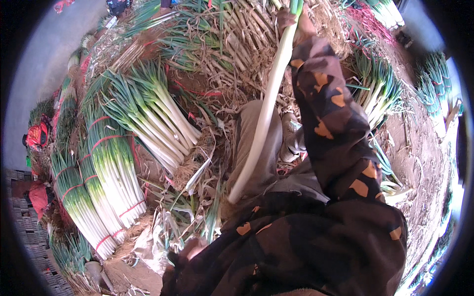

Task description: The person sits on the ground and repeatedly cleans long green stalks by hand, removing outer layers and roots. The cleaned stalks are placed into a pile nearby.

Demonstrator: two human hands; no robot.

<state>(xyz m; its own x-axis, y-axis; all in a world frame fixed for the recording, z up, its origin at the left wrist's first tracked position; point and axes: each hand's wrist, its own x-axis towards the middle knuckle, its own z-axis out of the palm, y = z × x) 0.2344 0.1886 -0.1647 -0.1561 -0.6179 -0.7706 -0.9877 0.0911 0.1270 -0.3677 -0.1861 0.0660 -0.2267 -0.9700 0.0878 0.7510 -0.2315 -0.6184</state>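
A long leek or large green onion point(266, 107) slants down across my knees, its white stalk and root end lowest. At the top, my right hand point(296, 24) is closed around its green part. My left hand point(194, 248) is low in the picture beside my sleeve, partly hidden; what it does with its fingers is unclear. Left of my knees lies a loose pile of cleaned leeks point(159, 122), roots towards me. Untrimmed leeks with dry brown leaves point(244, 37) are heaped ahead of me.
Bundles tied with red bands point(114, 166) lie at the left. Stripped leaves point(200, 185) litter the ground near my legs. More leeks point(377, 92) lie at the right, with banded bundles point(435, 88) beyond. Another person's hand point(162, 12) is at the top left.
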